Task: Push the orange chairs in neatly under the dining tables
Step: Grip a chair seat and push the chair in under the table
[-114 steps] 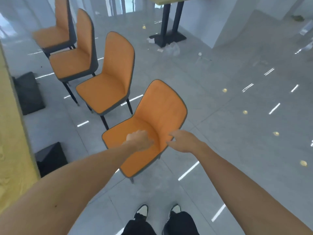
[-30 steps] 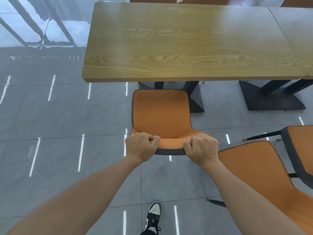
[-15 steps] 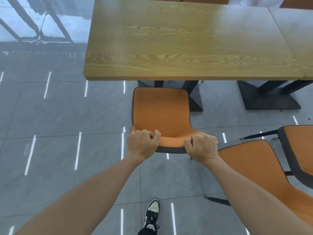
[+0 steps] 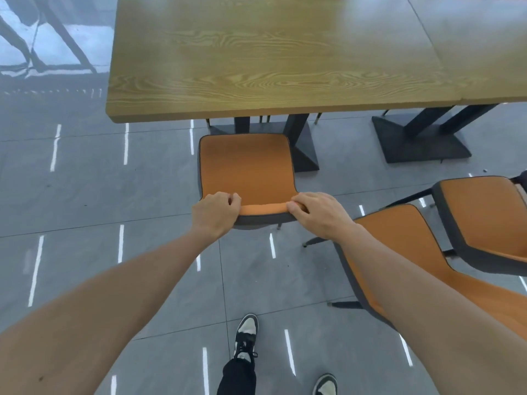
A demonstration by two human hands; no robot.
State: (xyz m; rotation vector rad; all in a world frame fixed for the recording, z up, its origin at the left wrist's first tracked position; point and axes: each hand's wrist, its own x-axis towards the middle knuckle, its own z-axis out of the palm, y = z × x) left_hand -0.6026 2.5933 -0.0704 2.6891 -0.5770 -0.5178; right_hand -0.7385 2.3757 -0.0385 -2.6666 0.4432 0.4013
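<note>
An orange chair with a dark grey shell faces the wooden dining table, its seat front just short of the table's near edge. My left hand grips the left end of the backrest's top edge. My right hand grips the right end of that edge. A second orange chair stands to my right, partly hidden by my right forearm. Farther right, a third orange chair is cut off by the frame.
The table's black pedestal base sits right behind the held chair's seat. Another table adjoins on the right with its own black base. Glossy grey tile floor lies open to the left. My shoes are below.
Since 3.8 s ago I turned from the row of chairs and brought this one to face the table. Over the last second the chair has slid slightly closer to the table edge.
</note>
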